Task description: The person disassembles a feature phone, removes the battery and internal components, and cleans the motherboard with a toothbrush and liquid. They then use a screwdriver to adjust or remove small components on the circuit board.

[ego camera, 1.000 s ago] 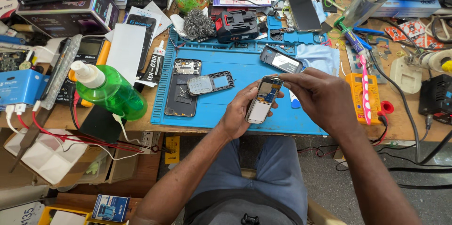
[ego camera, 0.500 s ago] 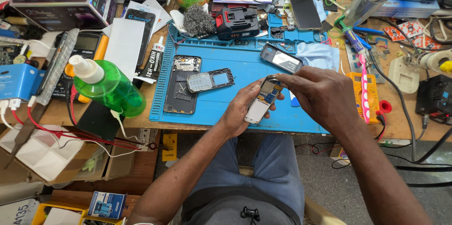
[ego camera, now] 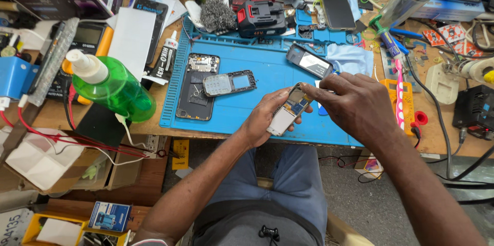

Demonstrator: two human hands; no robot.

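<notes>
My left hand [ego camera: 265, 117] grips a small opened keypad phone [ego camera: 288, 111] over the front edge of the blue work mat [ego camera: 267, 71], its bare circuit board and pale screen facing up. My right hand [ego camera: 355, 104] bends over the phone's top end, fingertips pinching at its upper edge; whether they hold a small tool is hidden. On the mat lie a keypad front frame [ego camera: 229, 82], a dark opened smartphone body [ego camera: 198, 86] and a black phone back cover [ego camera: 310, 62].
A green spray bottle [ego camera: 113, 89] stands left of the mat beside a yellow multimeter [ego camera: 90, 40]. A red-black battery pack [ego camera: 261, 18], steel wool [ego camera: 217, 14] and a black smartphone [ego camera: 335, 3] sit behind. A toothbrush [ego camera: 400, 91], cables and a soldering station [ego camera: 476, 109] crowd the right.
Both hands have stayed over the mat's front edge with the phone. The right fingertips have shifted slightly at the phone's top end.
</notes>
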